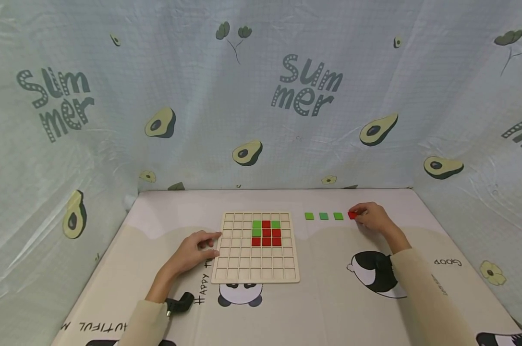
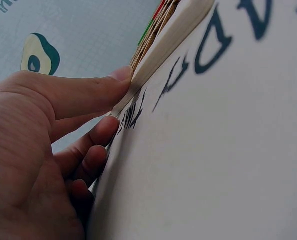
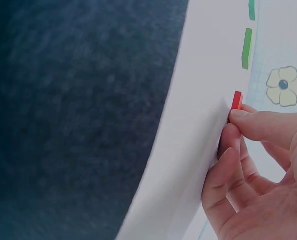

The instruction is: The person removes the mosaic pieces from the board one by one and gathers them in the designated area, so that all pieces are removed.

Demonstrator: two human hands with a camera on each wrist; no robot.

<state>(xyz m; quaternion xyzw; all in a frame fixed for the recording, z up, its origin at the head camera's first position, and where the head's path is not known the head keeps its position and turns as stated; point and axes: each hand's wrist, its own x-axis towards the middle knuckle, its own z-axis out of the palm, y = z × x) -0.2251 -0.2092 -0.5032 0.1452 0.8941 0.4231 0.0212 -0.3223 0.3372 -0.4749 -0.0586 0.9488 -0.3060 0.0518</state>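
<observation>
A square wooden grid board [image 1: 255, 278] lies on the table in the head view, with a block of red and green square tiles [image 1: 266, 233] in its upper right part. At the board's left edge, my left hand [image 1: 196, 250] touches the rim with thumb and fingertips apart. The left wrist view shows the thumb [image 2: 91, 95] against that wooden edge. Right of the board, my right hand [image 1: 375, 218] pinches a red tile [image 1: 352, 215] between thumb and fingers at the end of a row. That red tile [image 3: 237, 100] partly shows beyond the fingertips in the right wrist view.
Three green tiles [image 1: 323, 216] lie spaced in a row between the board and the right hand. A printed cloth [image 1: 330, 307] covers the table. Behind it hangs a patterned curtain [image 1: 191, 86]. A black object [image 1: 180, 303] is beside the left wrist.
</observation>
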